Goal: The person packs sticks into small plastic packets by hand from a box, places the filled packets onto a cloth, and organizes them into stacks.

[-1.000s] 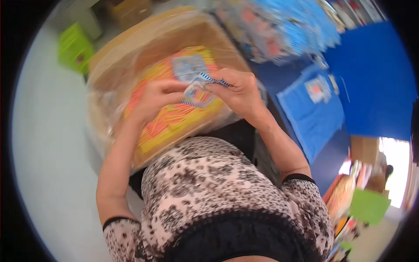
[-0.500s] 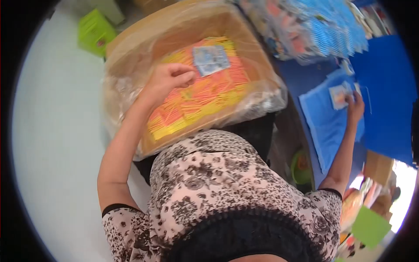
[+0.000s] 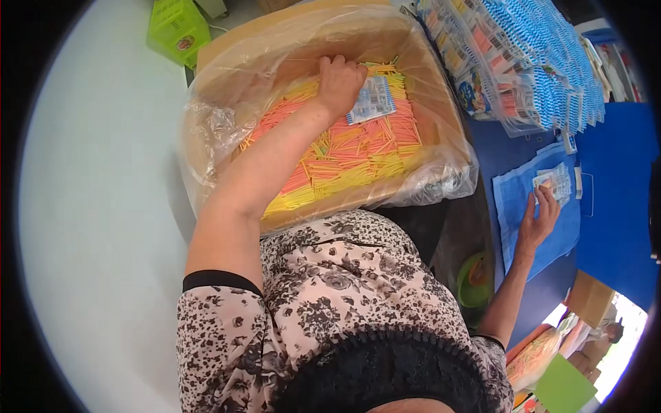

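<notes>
My left hand (image 3: 341, 86) reaches into a plastic-lined cardboard box (image 3: 231, 168). Its fingers curl down at the far side of the pink and yellow thin sticks (image 3: 351, 148), and the fingertips are hidden, so what they hold cannot be made out. Right beside it, a printed clear packet (image 3: 374, 102) with a blue-striped edge lies on the sticks. On the blue cloth (image 3: 516, 196) to the right, my right hand (image 3: 540, 215) has its fingers stretched out, thumb apart, with the tips at the lower edge of another small packet (image 3: 554, 182).
A large stack of similar blue-edged packets (image 3: 530, 65) stands on the dark blue table (image 3: 485, 148) beyond the cloth. A lime-green container (image 3: 177, 31) is beyond the box at left. Below the table edge is a green bin (image 3: 474, 279). A cardboard box (image 3: 591, 296) stands at lower right.
My left hand has moved farther into the box, down to the sticks beside the packet. My right hand's fingers have straightened at the packet on the cloth. The whole view has shifted slightly.
</notes>
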`<act>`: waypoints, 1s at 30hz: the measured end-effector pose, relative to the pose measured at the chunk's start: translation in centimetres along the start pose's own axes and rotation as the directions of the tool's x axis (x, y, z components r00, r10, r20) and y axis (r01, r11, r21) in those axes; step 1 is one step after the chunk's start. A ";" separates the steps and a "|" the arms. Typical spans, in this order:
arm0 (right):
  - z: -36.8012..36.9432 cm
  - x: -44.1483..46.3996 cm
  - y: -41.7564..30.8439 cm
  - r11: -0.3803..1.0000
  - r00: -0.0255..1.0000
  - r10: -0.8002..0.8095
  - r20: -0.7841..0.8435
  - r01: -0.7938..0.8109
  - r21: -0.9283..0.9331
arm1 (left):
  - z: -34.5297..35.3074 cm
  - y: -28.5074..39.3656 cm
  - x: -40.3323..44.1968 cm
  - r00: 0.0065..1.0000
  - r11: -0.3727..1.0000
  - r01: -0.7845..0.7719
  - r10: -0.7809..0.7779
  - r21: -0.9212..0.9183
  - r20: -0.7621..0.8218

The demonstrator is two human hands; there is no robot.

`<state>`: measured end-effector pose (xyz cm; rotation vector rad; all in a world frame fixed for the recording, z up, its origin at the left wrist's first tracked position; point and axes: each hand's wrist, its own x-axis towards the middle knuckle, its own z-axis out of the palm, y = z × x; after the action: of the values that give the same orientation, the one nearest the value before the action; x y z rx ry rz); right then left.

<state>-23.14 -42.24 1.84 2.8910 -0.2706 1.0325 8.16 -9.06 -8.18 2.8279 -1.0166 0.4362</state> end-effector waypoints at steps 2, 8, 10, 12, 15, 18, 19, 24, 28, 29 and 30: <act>-0.5 0.9 -2.8 0.999 1.000 -0.012 0.003 0.012 0.044 | -1.1 -0.4 -0.1 0.999 0.996 -0.025 0.023 -0.083 -0.023; 1.2 8.8 -16.7 0.826 0.991 -0.082 0.102 0.010 0.563 | -5.7 -1.3 -0.9 0.931 0.473 0.335 -0.031 -0.815 0.365; 3.0 11.7 -20.0 0.811 0.980 -0.076 0.181 -0.045 0.584 | -7.4 -1.3 -2.5 0.949 0.149 0.241 0.169 -0.959 0.265; 7.0 13.0 -20.4 0.642 0.910 -0.209 0.357 -0.148 0.752 | -9.4 -1.3 -4.2 0.945 0.174 0.271 0.137 -0.947 0.296; 9.4 14.7 -23.4 0.479 0.744 -0.333 0.580 -0.396 0.783 | -10.7 -2.2 -6.1 0.949 0.220 0.274 0.098 -0.936 0.301; 12.0 14.5 -25.7 0.559 0.484 -0.552 0.679 -0.389 0.732 | -10.2 -4.8 -8.1 0.915 0.290 0.386 -0.238 -0.876 0.324; 13.3 13.8 -26.4 0.664 0.297 -0.650 0.700 -0.226 0.713 | -9.6 -5.2 -8.3 0.912 0.281 0.390 -0.246 -0.877 0.327; 17.4 9.0 -29.5 0.556 0.080 -0.827 0.556 0.253 0.791 | -8.1 -5.0 -8.8 0.848 0.393 0.340 -0.520 -0.854 0.098; 18.2 7.0 -31.3 0.567 0.013 -0.791 0.612 0.392 0.725 | -8.8 -3.5 -7.4 0.840 0.519 0.332 -0.543 -0.787 -0.003; 18.3 6.5 -31.7 0.601 -0.029 -0.738 0.674 0.424 0.677 | -8.8 -3.4 -7.2 0.860 0.647 0.318 -0.504 -0.693 -0.075; 18.5 6.1 -31.9 0.630 -0.063 -0.679 0.731 0.462 0.625 | -8.9 -3.4 -7.2 0.880 0.759 0.297 -0.453 -0.580 -0.142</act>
<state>-1.08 -13.86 -8.50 2.7090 1.0759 -1.0399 2.96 -0.35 -1.88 2.2794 -0.3953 0.3983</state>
